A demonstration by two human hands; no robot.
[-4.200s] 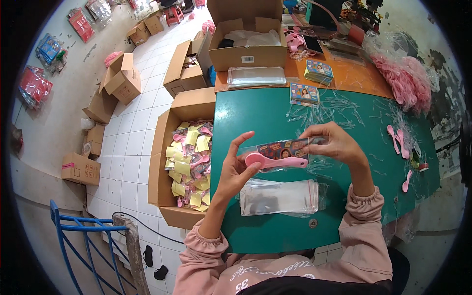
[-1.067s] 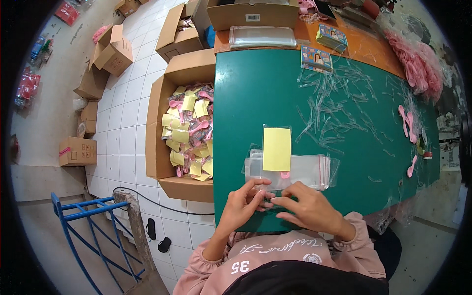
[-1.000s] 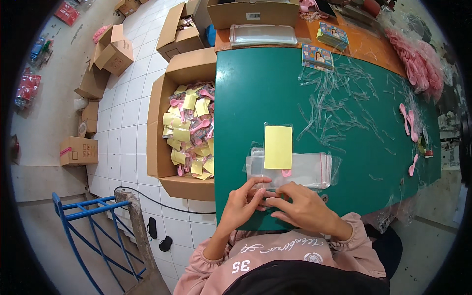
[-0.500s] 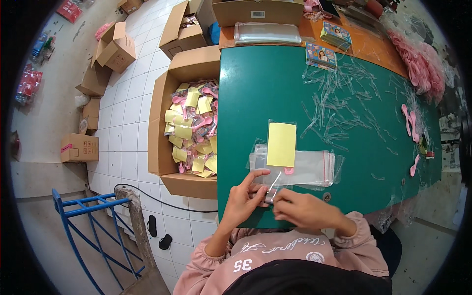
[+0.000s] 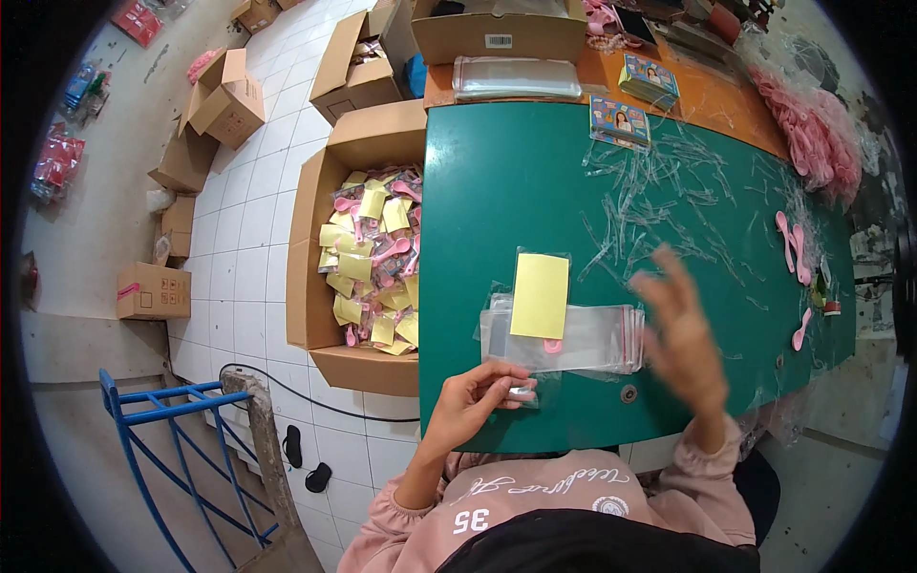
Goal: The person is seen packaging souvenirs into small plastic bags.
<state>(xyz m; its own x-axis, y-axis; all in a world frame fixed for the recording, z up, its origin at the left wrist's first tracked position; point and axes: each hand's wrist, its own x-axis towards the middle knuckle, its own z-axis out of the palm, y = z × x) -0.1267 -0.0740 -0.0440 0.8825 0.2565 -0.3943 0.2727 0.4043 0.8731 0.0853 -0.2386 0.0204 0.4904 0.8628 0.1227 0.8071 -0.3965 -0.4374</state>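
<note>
Near the front edge of the green table, my left hand pinches a small clear plastic packet; its contents are too small to make out. My right hand is in the air to the right of the bag stack, blurred by motion, with its fingers apart and nothing seen in them. A stack of clear plastic bags lies just beyond my left hand. On top of it rests a yellow card in a clear sleeve, with a bit of a pink spoon poking out below.
To the left stands an open carton full of packed pink spoons and yellow cards. Clear plastic strips lie scattered over the table's far right. Loose pink spoons, printed cards and a pink bundle lie beyond.
My right hand has let go of the whitish strip at the packet and swung up and right, its fingers opening. The left hand keeps hold of the packet.
</note>
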